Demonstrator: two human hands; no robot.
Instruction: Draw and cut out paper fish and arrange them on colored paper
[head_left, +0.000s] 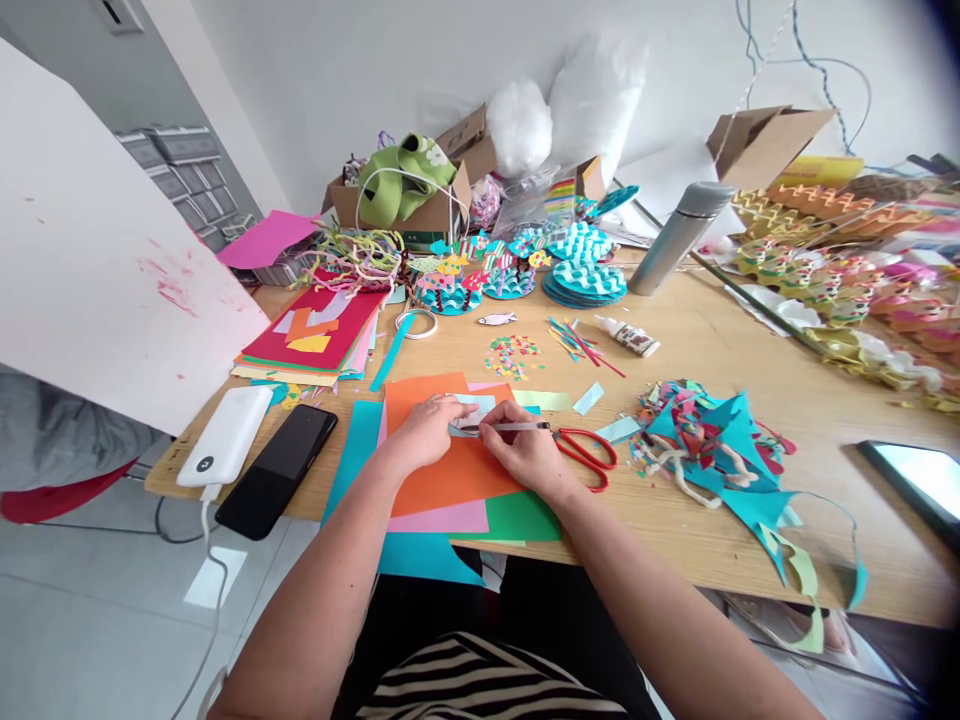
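Note:
My right hand (514,440) grips a pen (525,427), its tip down at a small pale blue piece of paper (480,402). My left hand (431,425) lies flat with fingers stretched out, pressing on the left part of that piece. Both rest over an orange sheet (442,485), which sits on pink, green (521,515) and blue sheets (360,450). Red-handled scissors (592,455) lie just right of my right hand, their blades hidden by the hand and paper. A small paper fish (498,319) lies farther back.
Paper scraps (712,440) are heaped at the right. Behind stand a glue bottle (630,336), a steel flask (679,240) and blue paper crafts (585,280). A phone (277,470) and a white power bank (225,435) lie left, beside stacked coloured paper (315,335).

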